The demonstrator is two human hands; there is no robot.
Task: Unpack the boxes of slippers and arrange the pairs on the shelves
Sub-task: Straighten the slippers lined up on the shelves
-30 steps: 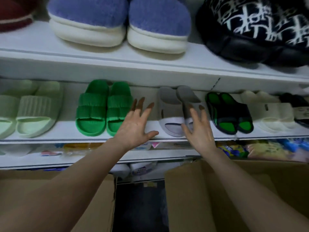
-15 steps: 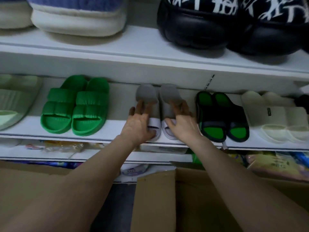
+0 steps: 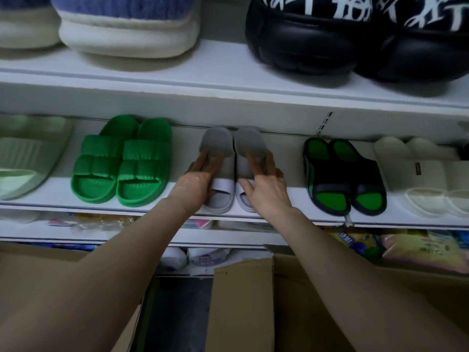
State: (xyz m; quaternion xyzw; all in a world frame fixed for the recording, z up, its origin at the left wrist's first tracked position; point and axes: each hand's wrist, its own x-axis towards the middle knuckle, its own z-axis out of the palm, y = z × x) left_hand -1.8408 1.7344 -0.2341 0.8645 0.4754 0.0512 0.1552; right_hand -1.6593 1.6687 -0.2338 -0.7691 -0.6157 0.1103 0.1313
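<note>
Head camera looks at white store shelving, with both bare arms reaching up to the middle shelf (image 3: 299, 196). At the far left of that shelf lies a pair of pale green slides (image 3: 28, 161), cut off by the frame edge, and below it stands an open cardboard box (image 3: 38, 275). Next along sits a pair of bright green double-strap slides (image 3: 121, 161), toes toward the camera. Above them on the upper shelf (image 3: 223, 62) are blue plush slippers (image 3: 127, 29) with thick cream soles.

In the middle, the left hand (image 3: 195, 184) grips the left grey slipper (image 3: 218, 143), fingers laid over its strap and thumb at the strap's front edge. Touching it on the right is the right grey slipper (image 3: 250, 143), which the right hand (image 3: 266, 189) holds the same way. Both slippers rest on the middle shelf, heels at the back, side by side. A second cardboard box (image 3: 253, 301) stands below the right forearm.

Right of the hands lies a pair of black slides with green insoles (image 3: 342, 174), and above them sit chunky black slippers with white lettering (image 3: 317, 34). Farthest right is a pair of cream slides (image 3: 418, 174). Colourful packets (image 3: 418, 247) lie on the shelf beneath.
</note>
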